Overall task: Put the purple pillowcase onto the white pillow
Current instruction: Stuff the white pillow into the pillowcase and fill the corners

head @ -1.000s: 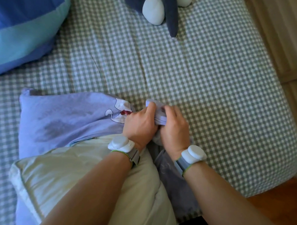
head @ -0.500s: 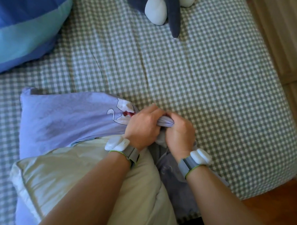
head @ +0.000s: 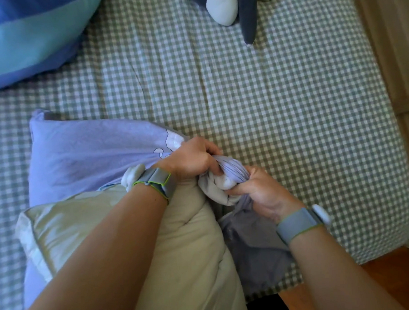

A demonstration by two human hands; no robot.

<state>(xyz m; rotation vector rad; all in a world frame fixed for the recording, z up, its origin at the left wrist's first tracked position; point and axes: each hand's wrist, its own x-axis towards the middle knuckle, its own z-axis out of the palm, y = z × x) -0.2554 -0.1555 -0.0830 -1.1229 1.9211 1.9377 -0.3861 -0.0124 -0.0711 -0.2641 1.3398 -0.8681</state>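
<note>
Purple pillowcase [head: 86,160] bunched between curled fingers [head: 214,169].

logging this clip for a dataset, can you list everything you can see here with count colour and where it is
purple pillowcase: 1, lilac with a white cartoon print, on the bed at left, its corner bunched in both hands
white pillow: 1, cream white, lower left, mostly outside the pillowcase
bed sheet: 1, green and white check, covers the bed
blue pillow: 1, blue and turquoise, top left corner
plush toy: 1, dark grey and white, top edge, partly cut off
wooden floor: brown, bottom right
wrist bands: 2, grey with white units, one on each wrist
left hand: grips the bunched pillowcase corner
right hand: grips the same corner
</note>
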